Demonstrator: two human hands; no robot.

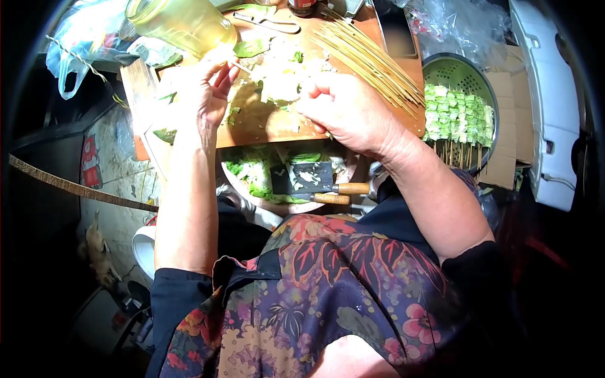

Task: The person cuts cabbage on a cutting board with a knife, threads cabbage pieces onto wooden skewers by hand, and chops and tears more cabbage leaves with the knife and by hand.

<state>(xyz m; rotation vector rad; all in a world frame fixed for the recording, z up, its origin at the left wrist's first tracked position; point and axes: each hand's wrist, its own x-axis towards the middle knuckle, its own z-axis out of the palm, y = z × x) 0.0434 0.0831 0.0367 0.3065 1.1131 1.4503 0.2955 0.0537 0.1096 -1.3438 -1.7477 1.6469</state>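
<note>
Over the orange-brown board (252, 133), my left hand (214, 91) is closed in a pinch on a thin pale stick (241, 65), its far part lost in glare. My right hand (346, 113) is curled closed at the board's right side; whatever its fingers hold is hidden. Between the hands lie pale green leaf pieces (277, 88), scattered on the board. A pile of bamboo skewers (368, 60) rests beyond my right hand. Skewered folded green leaves (457, 116) lie in a green colander (482, 82) to the right.
A large yellowish jar (183, 25) and a peeler-like tool (268, 23) are at the back. Below the board, a basin (242, 195) holds leaves and two wooden-handled blades (302, 177). White foam (554, 107) stands far right; a blue plastic bag (69, 63) hangs left.
</note>
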